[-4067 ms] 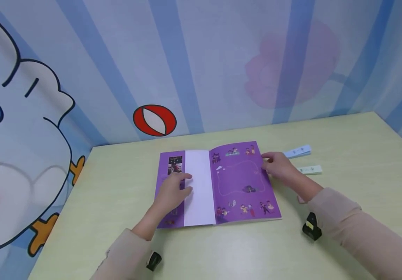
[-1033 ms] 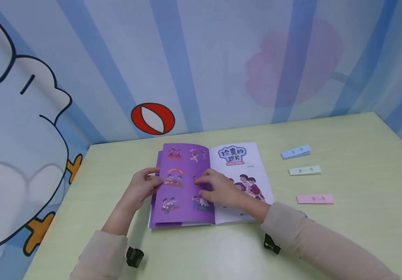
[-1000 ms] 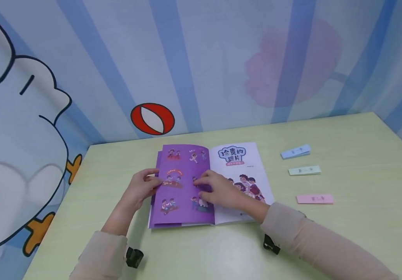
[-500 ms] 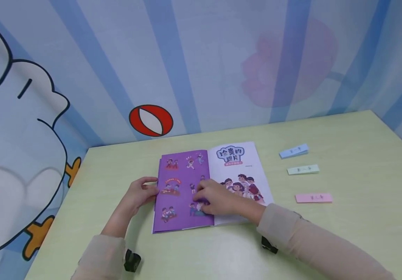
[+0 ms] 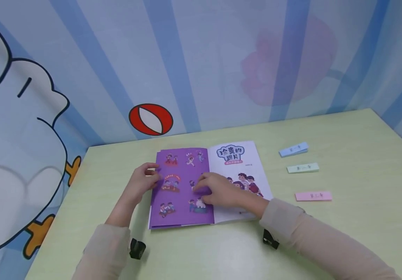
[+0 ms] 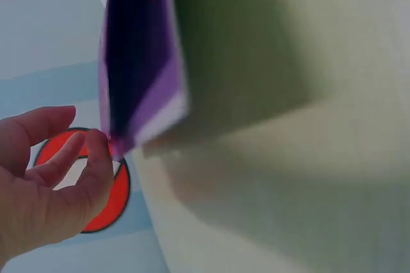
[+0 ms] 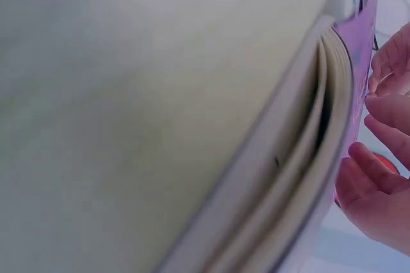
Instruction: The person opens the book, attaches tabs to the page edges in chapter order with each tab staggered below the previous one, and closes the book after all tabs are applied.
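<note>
An open book lies on the table, with a purple page (image 5: 176,196) of small cartoon figures on its left and a white title page (image 5: 257,155) on its right. My left hand (image 5: 140,181) is at the purple page's left edge, fingertips touching it. In the left wrist view that page edge (image 6: 160,93) stands a little off the table, beside the loosely bent fingers. My right hand (image 5: 222,189) reaches across the title page and rests its fingertips on the purple page near the spine. The right wrist view shows the thick stack of page edges (image 7: 307,177).
To the right of the book lie a blue folded paper strip (image 5: 293,149), a pale green strip (image 5: 302,168) and a pink strip (image 5: 313,196), each with handwriting. A patterned wall (image 5: 215,77) stands behind the table (image 5: 362,163).
A purple leaf has turned from right to left, uncovering the title page. My right hand has moved from the book's right edge to near the spine; my left hand has shifted to the left edge.
</note>
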A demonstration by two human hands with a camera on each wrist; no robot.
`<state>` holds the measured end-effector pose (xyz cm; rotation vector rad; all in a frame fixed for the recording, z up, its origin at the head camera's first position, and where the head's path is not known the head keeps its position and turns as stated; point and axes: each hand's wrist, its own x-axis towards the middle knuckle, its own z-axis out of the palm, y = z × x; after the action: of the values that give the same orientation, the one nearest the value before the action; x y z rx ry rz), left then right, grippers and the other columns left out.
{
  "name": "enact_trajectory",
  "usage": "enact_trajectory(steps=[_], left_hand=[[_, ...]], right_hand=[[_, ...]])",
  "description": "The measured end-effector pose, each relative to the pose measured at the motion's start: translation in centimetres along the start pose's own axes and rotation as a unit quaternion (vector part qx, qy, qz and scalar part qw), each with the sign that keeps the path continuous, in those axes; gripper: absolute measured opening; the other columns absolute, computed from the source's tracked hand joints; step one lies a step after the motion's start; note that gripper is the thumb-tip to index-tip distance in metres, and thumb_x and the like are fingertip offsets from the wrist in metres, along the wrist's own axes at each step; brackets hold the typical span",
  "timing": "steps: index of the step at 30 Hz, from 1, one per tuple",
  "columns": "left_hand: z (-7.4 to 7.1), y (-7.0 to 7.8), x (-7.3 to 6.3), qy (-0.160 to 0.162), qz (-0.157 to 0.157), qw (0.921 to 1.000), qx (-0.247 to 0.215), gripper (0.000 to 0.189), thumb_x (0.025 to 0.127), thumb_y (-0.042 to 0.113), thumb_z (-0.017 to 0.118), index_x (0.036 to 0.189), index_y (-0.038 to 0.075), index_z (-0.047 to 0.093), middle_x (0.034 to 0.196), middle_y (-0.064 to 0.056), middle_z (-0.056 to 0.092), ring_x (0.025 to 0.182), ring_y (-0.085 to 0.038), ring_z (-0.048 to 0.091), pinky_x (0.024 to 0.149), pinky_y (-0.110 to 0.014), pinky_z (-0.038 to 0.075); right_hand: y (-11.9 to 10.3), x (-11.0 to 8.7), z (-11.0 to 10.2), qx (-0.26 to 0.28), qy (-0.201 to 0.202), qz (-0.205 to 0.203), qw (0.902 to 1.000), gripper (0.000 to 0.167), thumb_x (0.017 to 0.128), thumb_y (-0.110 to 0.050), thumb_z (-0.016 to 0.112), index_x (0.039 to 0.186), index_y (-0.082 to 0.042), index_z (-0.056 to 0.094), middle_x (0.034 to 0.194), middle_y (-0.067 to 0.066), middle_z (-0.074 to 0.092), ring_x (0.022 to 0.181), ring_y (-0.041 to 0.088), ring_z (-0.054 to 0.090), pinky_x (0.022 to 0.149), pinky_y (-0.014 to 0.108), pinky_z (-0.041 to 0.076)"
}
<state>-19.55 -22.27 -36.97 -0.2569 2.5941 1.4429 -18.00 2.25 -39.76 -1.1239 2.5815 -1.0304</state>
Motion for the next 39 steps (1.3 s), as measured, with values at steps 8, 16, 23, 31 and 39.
enact_trajectory(steps=[8, 16, 23, 31, 39], left_hand=[[1.6, 2.9, -0.7, -0.003, 0.099, 0.9878, 0.120, 0.040, 0.087, 0.006, 0.059, 0.126, 0.001, 0.053, 0.119, -0.021, 0.055, 0.107, -0.034, 0.053, 0.085, -0.043, 0.048], [5.1, 5.6, -2.0, -0.053, 0.138, 0.9795, 0.136, 0.037, 0.088, 0.009, 0.063, 0.124, 0.005, 0.056, 0.120, -0.017, 0.057, 0.107, -0.029, 0.055, 0.080, -0.040, 0.052], [9.1, 6.6, -2.6, -0.123, 0.171, 0.9643, 0.161, 0.038, 0.085, 0.009, 0.066, 0.122, 0.004, 0.057, 0.121, -0.017, 0.056, 0.110, -0.031, 0.053, 0.090, -0.043, 0.046], [12.9, 6.8, -3.8, -0.201, 0.212, 0.9273, 0.234, 0.049, 0.083, 0.015, 0.070, 0.128, 0.005, 0.054, 0.131, -0.015, 0.050, 0.121, -0.029, 0.046, 0.102, -0.041, 0.037], [15.3, 6.6, -5.5, -0.171, 0.256, 0.9022, 0.302, 0.055, 0.077, 0.022, 0.075, 0.127, 0.011, 0.057, 0.135, -0.020, 0.044, 0.122, -0.033, 0.043, 0.100, -0.042, 0.038]], right_hand=[[0.6, -0.4, -2.2, 0.045, 0.031, 0.059, 0.9968, 0.034, 0.082, -0.004, 0.066, 0.115, -0.001, 0.064, 0.112, 0.011, 0.059, 0.106, 0.026, 0.055, 0.089, 0.035, 0.047], [2.3, -1.7, -4.6, 0.048, 0.099, 0.106, 0.9882, 0.037, 0.084, -0.005, 0.063, 0.120, 0.001, 0.060, 0.116, 0.016, 0.060, 0.105, 0.032, 0.055, 0.086, 0.041, 0.048], [4.7, -2.8, -6.2, 0.054, 0.129, 0.191, 0.9715, 0.039, 0.086, -0.007, 0.060, 0.124, 0.002, 0.057, 0.114, 0.020, 0.058, 0.100, 0.031, 0.055, 0.081, 0.040, 0.049], [6.5, -4.3, -7.0, 0.080, 0.144, 0.243, 0.9558, 0.041, 0.086, -0.006, 0.060, 0.125, 0.003, 0.055, 0.113, 0.022, 0.058, 0.099, 0.032, 0.055, 0.078, 0.037, 0.050], [7.8, -5.2, -7.3, 0.108, 0.162, 0.286, 0.9383, 0.044, 0.085, -0.003, 0.057, 0.127, 0.008, 0.050, 0.109, 0.024, 0.056, 0.094, 0.032, 0.054, 0.072, 0.031, 0.051]])
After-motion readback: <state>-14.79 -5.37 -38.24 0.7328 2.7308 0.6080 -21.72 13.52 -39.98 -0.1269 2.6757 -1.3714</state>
